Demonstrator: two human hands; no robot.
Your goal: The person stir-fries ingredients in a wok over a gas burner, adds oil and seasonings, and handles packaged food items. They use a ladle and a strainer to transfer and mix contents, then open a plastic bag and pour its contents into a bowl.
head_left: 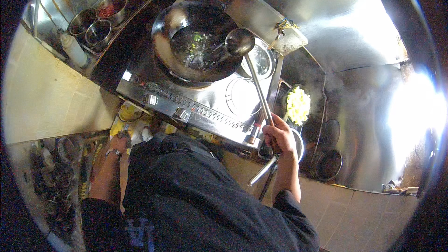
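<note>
Containers, left to right: three metal pots (99, 31), one holding red bits (107, 10); a dark wok (163, 35) with liquid and green and pale bits (195, 45); a shiny bowl (264, 63); a round vessel (303, 122) heaped with pale-yellow chunks (298, 105). Around them: white bottle (73, 49) by the pots, left hand (120, 142) near a yellow item (123, 123) (grip too dark to tell), stove front (170, 101) below the wok. Ladle (259, 91): handle clenched in right hand (280, 137), head well beyond the fingers, overlapping the wok's right rim and partly hiding the bowl.
</note>
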